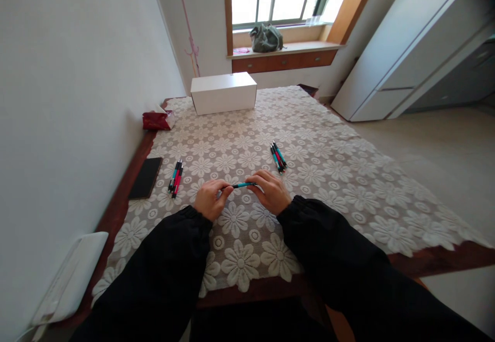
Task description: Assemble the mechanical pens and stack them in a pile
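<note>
While both hands meet at the frame's centre, the left hand (209, 199) and right hand (270, 191) each close their grip on one end of a teal pen (243, 184), held level just above the lace-covered desk (332, 177). Pen bundles lie left (175, 177) and upper right (278, 157).

Legible text, labels, brands, numbers, signs: none found. White box (223, 92) at the table's far end: faces blank. Red packet (157, 120) by the wall: any print too small to make out. Pens (176, 177) on the lace cloth: barrel markings not readable.
</note>
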`<state>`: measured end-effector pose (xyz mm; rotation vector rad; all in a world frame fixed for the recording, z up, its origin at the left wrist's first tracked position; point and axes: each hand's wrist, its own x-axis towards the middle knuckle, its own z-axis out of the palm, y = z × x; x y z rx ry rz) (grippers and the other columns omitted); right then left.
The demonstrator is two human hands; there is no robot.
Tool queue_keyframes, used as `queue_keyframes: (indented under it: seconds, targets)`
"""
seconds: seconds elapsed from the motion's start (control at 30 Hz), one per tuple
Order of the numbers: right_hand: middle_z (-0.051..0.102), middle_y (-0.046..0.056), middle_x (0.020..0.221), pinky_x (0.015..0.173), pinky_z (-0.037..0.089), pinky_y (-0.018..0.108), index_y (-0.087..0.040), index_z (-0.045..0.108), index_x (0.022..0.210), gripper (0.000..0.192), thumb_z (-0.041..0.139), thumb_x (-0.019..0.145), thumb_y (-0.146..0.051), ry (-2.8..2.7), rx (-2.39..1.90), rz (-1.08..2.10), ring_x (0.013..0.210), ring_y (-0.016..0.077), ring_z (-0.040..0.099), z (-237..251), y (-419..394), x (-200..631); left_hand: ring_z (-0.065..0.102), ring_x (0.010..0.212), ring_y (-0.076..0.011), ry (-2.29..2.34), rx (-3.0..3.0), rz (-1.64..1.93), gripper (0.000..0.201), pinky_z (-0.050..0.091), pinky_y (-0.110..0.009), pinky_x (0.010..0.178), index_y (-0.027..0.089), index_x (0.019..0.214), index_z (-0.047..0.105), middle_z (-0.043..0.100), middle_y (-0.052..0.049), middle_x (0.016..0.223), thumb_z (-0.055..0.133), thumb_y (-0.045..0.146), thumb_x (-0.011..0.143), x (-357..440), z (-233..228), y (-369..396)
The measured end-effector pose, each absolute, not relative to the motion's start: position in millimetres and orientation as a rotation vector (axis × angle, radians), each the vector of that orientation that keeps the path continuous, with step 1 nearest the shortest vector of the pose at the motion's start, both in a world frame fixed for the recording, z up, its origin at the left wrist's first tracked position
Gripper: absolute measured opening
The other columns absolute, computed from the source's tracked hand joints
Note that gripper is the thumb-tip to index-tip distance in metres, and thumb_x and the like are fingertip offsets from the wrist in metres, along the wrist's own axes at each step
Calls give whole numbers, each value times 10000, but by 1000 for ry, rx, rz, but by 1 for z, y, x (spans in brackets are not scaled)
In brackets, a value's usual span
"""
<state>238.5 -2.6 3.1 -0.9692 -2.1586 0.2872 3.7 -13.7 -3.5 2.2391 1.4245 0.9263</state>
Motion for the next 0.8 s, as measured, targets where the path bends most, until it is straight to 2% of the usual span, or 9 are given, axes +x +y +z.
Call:
queue_keyframes:
  seconds: [0.33,0.6,0.7,0.8]
  targets:
    - [656,60,893,780,464,354,-222,668,1002,262,442,1076,-331,-2264,-1011,198,856,225,588,4,-3,239,662,938,-253,1396,2316,947,214,507,-377,854,228,943,706,737,-60,913,559,373,998,3,-4,-14]
    - [681,63,979,817,482,351,-231,634,1117,129,545,1031,-268,-2196,-1058,213,932,237,618,4,5,248,671,883,-245,1537,2156,1056,204,503,-363,817,216,946,703,737,-56,918,566,365,973,3,-3,-13]
    - [687,65,955,809,479,346,-222,650,1051,118,535,1026,-230,-2179,-1103,169,907,234,626,3,13,257,675,861,-242,1578,2089,1044,226,501,-356,799,217,927,709,742,-47,887,563,384,973,2,-1,-12]
    - [700,61,933,814,461,337,-217,669,1000,108,577,1014,-273,-2283,-1152,118,924,239,626,3,16,261,680,845,-236,1580,2025,1029,244,502,-348,781,219,925,702,744,-41,861,555,408,974,2,-1,-12]
